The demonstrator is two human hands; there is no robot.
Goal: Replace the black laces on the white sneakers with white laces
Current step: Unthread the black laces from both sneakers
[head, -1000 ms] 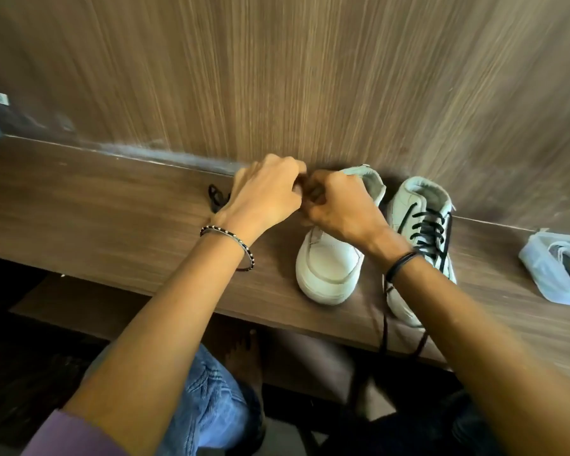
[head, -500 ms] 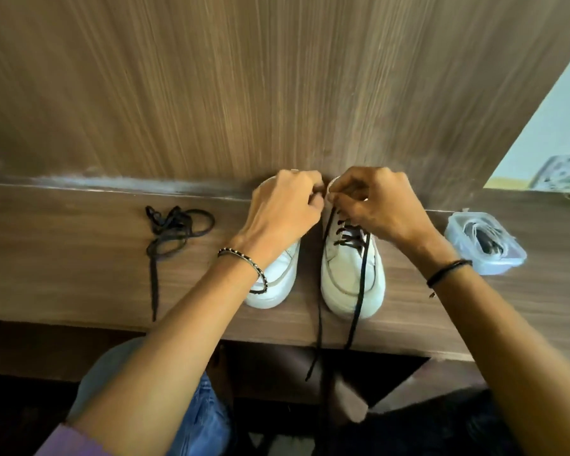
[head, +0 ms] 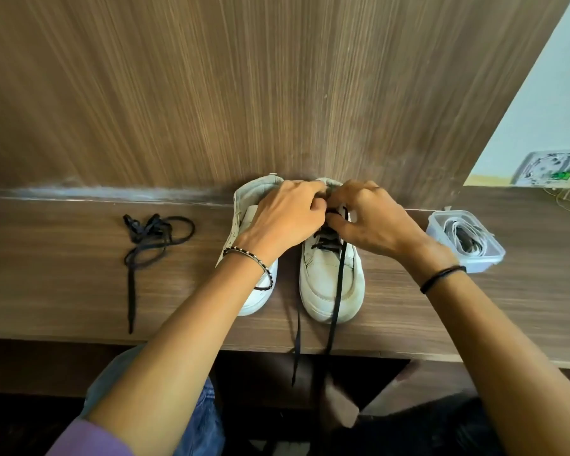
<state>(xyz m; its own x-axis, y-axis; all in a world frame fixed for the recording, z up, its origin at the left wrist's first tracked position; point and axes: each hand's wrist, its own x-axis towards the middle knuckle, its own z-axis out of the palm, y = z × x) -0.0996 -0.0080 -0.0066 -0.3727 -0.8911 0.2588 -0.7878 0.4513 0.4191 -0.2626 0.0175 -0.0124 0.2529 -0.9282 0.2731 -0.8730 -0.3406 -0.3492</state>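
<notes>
Two white sneakers stand side by side on the wooden shelf, heels against the back panel. The left sneaker has no lace in it. The right sneaker still carries a black lace whose two loose ends run down over the toe and hang past the shelf's front edge. My left hand and my right hand meet at the top eyelets of the right sneaker, fingers curled and pinching the black lace there. A removed black lace lies tangled on the shelf to the left.
A clear plastic tub holding white laces sits on the shelf right of the shoes. A wood-grain panel rises directly behind. At the far right edge is a white electrical fitting. My knees are below the shelf's front edge.
The view swung right and steadied, so the shoes sit centred. Both hands moved from the left sneaker to the top of the right sneaker and stay pinched on its black lace.
</notes>
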